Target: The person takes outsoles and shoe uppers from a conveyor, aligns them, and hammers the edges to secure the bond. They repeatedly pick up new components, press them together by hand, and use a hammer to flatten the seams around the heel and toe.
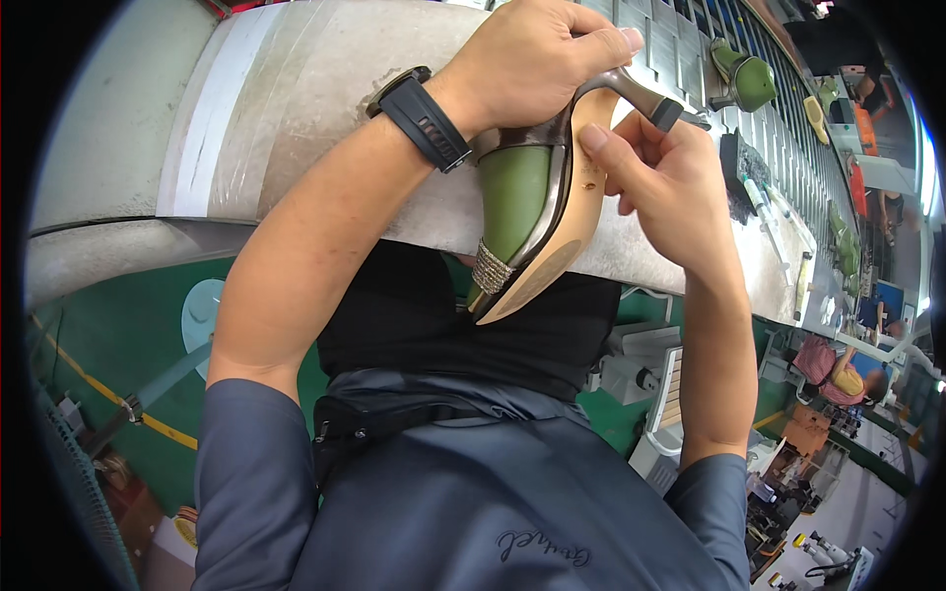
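Note:
A high-heeled shoe (519, 187) with a green form inside it is held up over the near edge of the bench. Its pointed toe tilts down toward me, and a glittering band crosses the front. The tan sole (585, 197) faces right and shows small dark marks near the arch. My left hand (542, 64) is closed round the back of the shoe by the heel; a black watch (424, 118) is on that wrist. With fingers curled, my right hand (660, 172) presses its thumb on the sole below the heel. Whether those fingers hold anything small is hidden.
A grey worktop (325, 118) lies beneath my arms. Another green shoe form (744, 79) stands on the slatted conveyor at the far right. Nearer are a dark block (744, 167) and a white brush-like tool (778, 222). People sit at work farther right.

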Available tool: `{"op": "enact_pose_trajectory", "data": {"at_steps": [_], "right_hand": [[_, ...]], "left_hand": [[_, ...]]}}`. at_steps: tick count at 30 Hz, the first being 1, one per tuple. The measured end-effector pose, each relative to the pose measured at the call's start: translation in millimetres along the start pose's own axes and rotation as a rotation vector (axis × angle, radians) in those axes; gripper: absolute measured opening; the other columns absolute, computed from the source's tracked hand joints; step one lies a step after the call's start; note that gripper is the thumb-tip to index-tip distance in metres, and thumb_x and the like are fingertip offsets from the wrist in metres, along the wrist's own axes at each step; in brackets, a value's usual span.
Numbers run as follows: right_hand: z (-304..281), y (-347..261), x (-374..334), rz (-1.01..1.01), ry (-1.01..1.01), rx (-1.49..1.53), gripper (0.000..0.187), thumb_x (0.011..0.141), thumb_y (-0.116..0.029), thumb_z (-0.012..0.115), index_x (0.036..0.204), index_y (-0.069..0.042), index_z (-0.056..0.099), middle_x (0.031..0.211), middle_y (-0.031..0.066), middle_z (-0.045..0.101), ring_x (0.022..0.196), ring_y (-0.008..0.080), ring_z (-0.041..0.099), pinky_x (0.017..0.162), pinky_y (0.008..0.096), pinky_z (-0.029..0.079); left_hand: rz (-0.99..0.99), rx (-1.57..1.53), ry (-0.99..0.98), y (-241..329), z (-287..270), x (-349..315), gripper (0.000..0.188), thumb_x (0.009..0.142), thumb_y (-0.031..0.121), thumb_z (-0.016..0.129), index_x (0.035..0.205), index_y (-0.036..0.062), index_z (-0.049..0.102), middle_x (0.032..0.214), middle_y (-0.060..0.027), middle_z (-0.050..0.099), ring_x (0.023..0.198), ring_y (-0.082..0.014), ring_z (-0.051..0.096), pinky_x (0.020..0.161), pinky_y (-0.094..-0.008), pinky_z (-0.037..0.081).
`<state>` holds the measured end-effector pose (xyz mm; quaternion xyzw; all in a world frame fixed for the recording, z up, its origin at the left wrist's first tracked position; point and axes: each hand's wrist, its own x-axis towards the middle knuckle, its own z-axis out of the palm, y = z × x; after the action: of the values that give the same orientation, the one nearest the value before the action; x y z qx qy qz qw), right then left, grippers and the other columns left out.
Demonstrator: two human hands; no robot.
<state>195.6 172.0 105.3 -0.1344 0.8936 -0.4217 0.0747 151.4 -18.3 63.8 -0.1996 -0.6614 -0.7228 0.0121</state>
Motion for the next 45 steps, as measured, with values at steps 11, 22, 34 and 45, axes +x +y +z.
{"op": "enact_pose_trajectory", "data": {"at_steps": [11, 22, 34, 45], "right_hand": [[-3.1, -4.8, 1.6, 0.068, -0.127, 0.078, 0.041, 0.089, -0.033, 0.085, 0.075, -0.001, 0.063, 0.062, 0.0031, 0.064, 0.054, 0.0075, 0.059, 0.049, 0.0236, 0.046], [14.6, 6.1, 6.9, -0.026, 0.108, 0.002, 0.030, 0.081, -0.024, 0.082, 0.080, 0.002, 0.067, 0.067, 0.0001, 0.062, 0.062, 0.0083, 0.055, 0.059, 0.0287, 0.045], [26.6, -2.5, -26.2, 0.105, -0.078, 0.589, 0.061, 0.093, -0.017, 0.079, 0.142, 0.010, 0.053, 0.102, 0.0143, 0.076, 0.093, 0.0145, 0.073, 0.090, 0.0291, 0.056], [31.8, 3.6, -24.6, 0.156, -0.029, 0.611, 0.057, 0.090, -0.015, 0.082, 0.134, 0.010, 0.057, 0.100, 0.0158, 0.077, 0.086, 0.0162, 0.074, 0.081, 0.0286, 0.059]], "left_hand": [[0.179, 0.346, 0.043, -6.1, 0.0, 5.7, 0.028, 0.098, 0.021, 0.060, 0.084, 0.0000, 0.071, 0.075, -0.0167, 0.070, 0.065, -0.0256, 0.067, 0.060, -0.0374, 0.051], [0.232, 0.429, 0.061, -7.0, 3.1, 6.9, 0.031, 0.096, 0.022, 0.058, 0.075, -0.0004, 0.065, 0.070, -0.0196, 0.066, 0.062, -0.0350, 0.065, 0.058, -0.0432, 0.048], [0.422, 0.539, 0.037, -6.0, 0.5, 7.7, 0.035, 0.099, 0.026, 0.061, 0.079, -0.0024, 0.068, 0.071, -0.0215, 0.067, 0.063, -0.0332, 0.065, 0.059, -0.0409, 0.049], [0.113, 0.237, 0.095, -1.6, 5.1, 4.0, 0.038, 0.098, 0.028, 0.064, 0.080, -0.0034, 0.071, 0.066, -0.0187, 0.067, 0.059, -0.0241, 0.065, 0.058, -0.0395, 0.049]]}}
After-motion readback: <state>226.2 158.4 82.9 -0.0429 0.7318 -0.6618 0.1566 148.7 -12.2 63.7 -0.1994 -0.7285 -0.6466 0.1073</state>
